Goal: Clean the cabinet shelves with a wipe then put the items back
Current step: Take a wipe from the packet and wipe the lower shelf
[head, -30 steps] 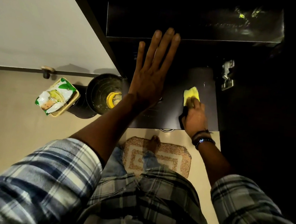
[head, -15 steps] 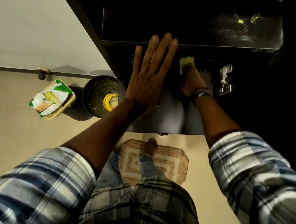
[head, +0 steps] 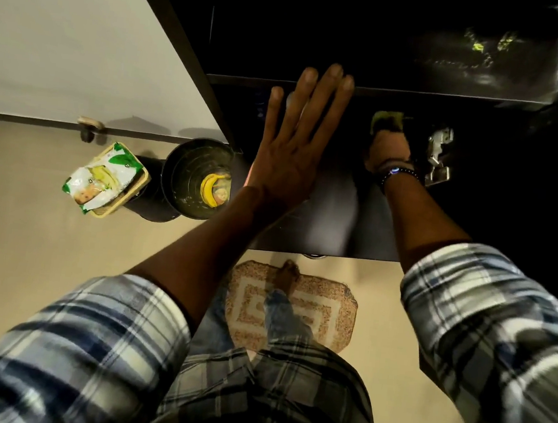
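Yellow wipe point(head: 385, 119) sits deep on the shelf point(head: 332, 213), pressed under my right hand point(head: 388, 150); left hand point(head: 287, 164) rests flat, open.

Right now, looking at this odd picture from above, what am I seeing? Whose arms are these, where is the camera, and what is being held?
No machine here: a person wears a camera on the head, looking down, so you see their own arms in plaid sleeves. The left hand lies flat and open on a dark cabinet shelf. The right hand reaches deeper in, its grip closed on a yellow wipe. A metal hinge shows beside it. Below, on the floor, stand a dark pot with a yellow-lidded jar inside, a green and white packet on a container, and a patterned mat under a bare foot.
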The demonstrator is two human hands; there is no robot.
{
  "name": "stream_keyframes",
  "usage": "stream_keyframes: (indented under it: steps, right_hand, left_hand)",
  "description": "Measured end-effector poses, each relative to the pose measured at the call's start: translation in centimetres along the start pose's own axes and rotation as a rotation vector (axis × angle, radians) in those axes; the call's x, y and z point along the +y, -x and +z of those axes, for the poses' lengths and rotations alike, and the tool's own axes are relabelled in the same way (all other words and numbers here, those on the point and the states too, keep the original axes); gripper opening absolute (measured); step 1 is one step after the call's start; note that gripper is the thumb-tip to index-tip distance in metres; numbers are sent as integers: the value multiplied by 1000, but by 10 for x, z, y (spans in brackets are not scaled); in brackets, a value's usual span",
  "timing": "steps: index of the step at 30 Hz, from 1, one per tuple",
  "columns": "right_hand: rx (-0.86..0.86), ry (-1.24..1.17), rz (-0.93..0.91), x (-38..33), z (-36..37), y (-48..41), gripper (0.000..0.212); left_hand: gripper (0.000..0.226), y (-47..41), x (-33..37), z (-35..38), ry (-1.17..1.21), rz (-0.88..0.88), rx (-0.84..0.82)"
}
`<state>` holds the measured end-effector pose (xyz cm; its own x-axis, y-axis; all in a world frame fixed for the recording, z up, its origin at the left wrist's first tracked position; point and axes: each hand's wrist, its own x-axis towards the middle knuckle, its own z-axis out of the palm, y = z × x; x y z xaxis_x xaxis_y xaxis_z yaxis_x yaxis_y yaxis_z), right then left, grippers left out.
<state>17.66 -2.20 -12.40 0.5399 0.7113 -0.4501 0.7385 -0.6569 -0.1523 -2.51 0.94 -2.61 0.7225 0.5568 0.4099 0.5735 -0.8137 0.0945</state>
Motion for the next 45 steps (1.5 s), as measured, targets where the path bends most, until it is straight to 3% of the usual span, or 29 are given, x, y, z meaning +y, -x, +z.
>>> stream_keyframes:
  steps: [4,7,10,13,16,21,24,27,29,34,38,40,43,45]
  right_hand:
    - [29,13,-88,-6,34,48,59]
    - [82,118,25,13,35,65,62]
    - [115,119,122,25,26,40,60]
    - [121,26,8,25,17,6,68]
    - [115,-76,-57,14,14,-12,62]
    - [95,-51,-558,-21,59,31,56]
    - [147,17,-461,-15,59,57,58]
    - [189,27,-106,14,48,51,56]
    - [198,-69,4,18,41,52,47]
    - [147,-130,-228,-9,72,88,49]
    - [174,-86,-323,-9,100,157,33]
    - [187,-120,-277,11,110,178,35]
    - [217,-248,-38,38,113,185,27]
    - [223,-328,74,35,110,181,26]
  left_hand:
    - [86,0,-1,-1,5,-5,2]
    - [107,1,-2,-3,-5,11,-26]
    - [105,1,0,-3,2,16,-65]
    - [101,1,-2,-2,-4,16,-59]
    - [93,0,-3,-2,0,18,-15]
    - [94,2,-2,-1,-3,10,-10]
    - [91,2,-3,-4,0,23,-39]
    - [95,1,-1,-5,-18,18,-35]
    - [95,1,0,-4,-14,9,-23]
    - [96,1,-1,-9,-11,8,-51]
    - [97,4,2,-27,58,30,-120]
    - [90,25,-1,-38,92,34,-171]
    - [74,78,-5,-47,159,-55,-211]
    - [85,108,-7,-50,171,-135,-286]
